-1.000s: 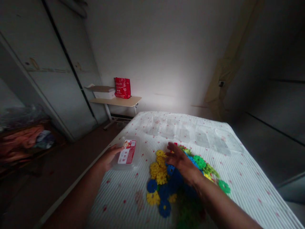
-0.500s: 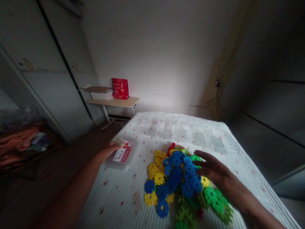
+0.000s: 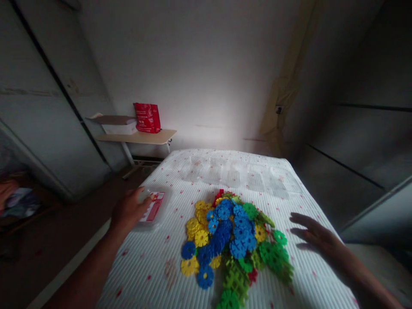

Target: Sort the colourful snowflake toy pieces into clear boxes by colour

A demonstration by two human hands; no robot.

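My left hand [image 3: 128,211] grips the left edge of a clear plastic box [image 3: 165,201] with a red-and-white label on top. The box lies at the left side of the bed, and part of it is hidden under my fingers. Over the bed's right side, my right hand [image 3: 313,231] hangs with fingers apart, holding nothing. Between the hands a heap of notched plastic discs is spread out: yellow discs [image 3: 201,237] on the left, blue discs [image 3: 240,227] in the middle, green discs [image 3: 273,255] on the right, with a few red ones.
Several clear plastic containers [image 3: 231,175] stand in a row across the far part of the bed [image 3: 174,171]. Beyond, to the left, a small table [image 3: 154,136] bears a white box [image 3: 119,128] and a red bag [image 3: 147,118]. Cabinets flank both sides.
My right hand has moved right, away from the heap of discs. My left hand stays at the plastic box, its fingers now further over the edge. The view has turned slightly right.
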